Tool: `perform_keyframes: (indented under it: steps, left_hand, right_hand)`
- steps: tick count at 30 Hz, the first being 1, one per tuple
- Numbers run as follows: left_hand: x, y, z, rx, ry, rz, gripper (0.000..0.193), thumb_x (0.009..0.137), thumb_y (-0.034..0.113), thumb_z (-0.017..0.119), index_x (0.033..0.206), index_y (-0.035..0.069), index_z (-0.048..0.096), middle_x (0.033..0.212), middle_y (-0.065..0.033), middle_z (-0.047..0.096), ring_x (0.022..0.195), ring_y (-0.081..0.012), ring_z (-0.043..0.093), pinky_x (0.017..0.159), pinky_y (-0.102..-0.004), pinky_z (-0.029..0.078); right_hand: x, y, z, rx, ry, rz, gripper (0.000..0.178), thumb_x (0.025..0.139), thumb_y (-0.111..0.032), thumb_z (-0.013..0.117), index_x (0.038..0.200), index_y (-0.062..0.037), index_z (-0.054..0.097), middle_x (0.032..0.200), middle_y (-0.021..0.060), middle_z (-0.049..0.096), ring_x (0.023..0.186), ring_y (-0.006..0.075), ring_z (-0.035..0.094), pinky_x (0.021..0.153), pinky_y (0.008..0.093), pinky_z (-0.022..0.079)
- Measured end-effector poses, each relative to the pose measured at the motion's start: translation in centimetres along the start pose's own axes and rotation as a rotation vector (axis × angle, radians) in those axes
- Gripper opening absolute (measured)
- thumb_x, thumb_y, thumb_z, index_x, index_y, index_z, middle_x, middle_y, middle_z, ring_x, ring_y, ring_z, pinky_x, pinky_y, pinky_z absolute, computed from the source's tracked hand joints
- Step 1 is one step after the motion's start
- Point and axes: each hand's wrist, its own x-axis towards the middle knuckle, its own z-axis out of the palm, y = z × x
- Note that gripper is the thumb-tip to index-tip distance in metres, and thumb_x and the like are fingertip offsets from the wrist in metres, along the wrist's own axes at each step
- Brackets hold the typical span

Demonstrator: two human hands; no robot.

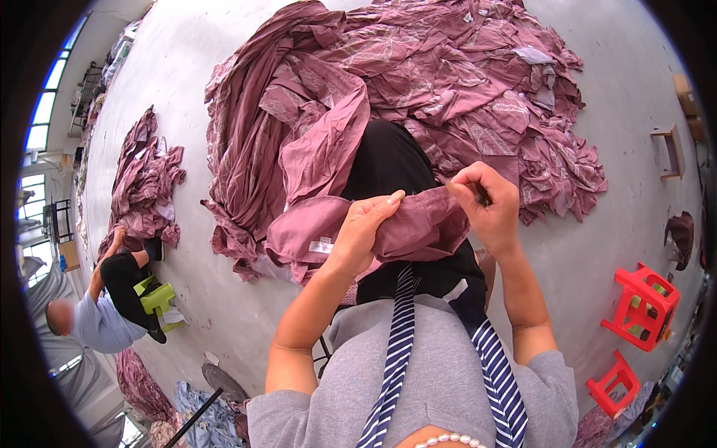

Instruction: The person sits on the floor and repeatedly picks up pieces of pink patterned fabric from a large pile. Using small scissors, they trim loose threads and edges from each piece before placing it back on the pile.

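A mauve cloth piece (422, 228) with a stitched seam and a white label (321, 245) lies across my lap. My left hand (364, 228) grips its upper edge, thumb on top. At the right end of that edge, my right hand (489, 205) is closed in a pinch, fingertips beside the fabric's corner. Something small and dark shows in the curl of its fingers; I cannot make out what it is. The cloth's left part drapes beside my left wrist, towards a large heap of mauve patterned fabric (448, 82) on the floor before me.
At the left a person (112, 313) sits on a green stool (157, 297) beside a smaller mauve heap (142, 187). Two red plastic stools (642, 306) stand at the right, with a small wooden stool (670, 151) farther off. Blue cloth (205, 414) lies at the lower left.
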Motion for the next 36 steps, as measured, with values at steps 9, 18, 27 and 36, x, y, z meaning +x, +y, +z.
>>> perform_keyframes:
  steps: [9, 18, 27, 36]
  left_hand:
    - [0.1, -0.1, -0.3, 0.005, 0.032, -0.013, 0.024, 0.093, 0.015, 0.056, 0.109, -0.002, 0.063, 0.100, -0.0067, 0.067, 0.085, -0.0112, 0.064, 0.078, -0.0246, 0.051]
    - [-0.3, 0.2, 0.2, 0.034, -0.014, 0.008, 0.024, 0.093, 0.016, 0.056, 0.106, -0.003, 0.064, 0.098, -0.0063, 0.067, 0.084, -0.0096, 0.063, 0.077, -0.0235, 0.050]
    - [-0.6, 0.2, 0.4, -0.005, -0.035, 0.021, 0.024, 0.093, 0.016, 0.057, 0.106, -0.002, 0.065, 0.096, -0.0046, 0.067, 0.081, -0.0081, 0.062, 0.075, -0.0219, 0.050]
    - [-0.6, 0.0, 0.3, -0.033, -0.032, 0.025, 0.023, 0.092, 0.015, 0.057, 0.106, -0.002, 0.065, 0.097, -0.0057, 0.068, 0.082, -0.0092, 0.063, 0.076, -0.0223, 0.050]
  right_hand:
    - [-0.6, -1.4, -0.7, -0.374, -0.170, -0.257, 0.028, 0.080, -0.014, 0.071, 0.099, -0.0008, 0.055, 0.086, 0.0109, 0.060, 0.065, 0.0227, 0.060, 0.056, 0.0300, 0.050]
    - [-0.8, -0.8, -0.4, -0.288, -0.174, -0.198, 0.028, 0.078, -0.014, 0.073, 0.096, -0.0012, 0.057, 0.081, 0.0093, 0.060, 0.065, 0.0237, 0.059, 0.057, 0.0326, 0.049]
    - [-0.9, -0.9, 0.0, -0.259, -0.163, -0.206, 0.026, 0.077, -0.016, 0.074, 0.093, -0.0023, 0.058, 0.078, 0.0095, 0.061, 0.066, 0.0265, 0.060, 0.056, 0.0341, 0.047]
    - [-1.0, 0.0, 0.4, -0.148, -0.097, -0.225, 0.024, 0.079, -0.012, 0.074, 0.095, -0.0012, 0.059, 0.075, 0.0084, 0.062, 0.063, 0.0199, 0.060, 0.056, 0.0295, 0.047]
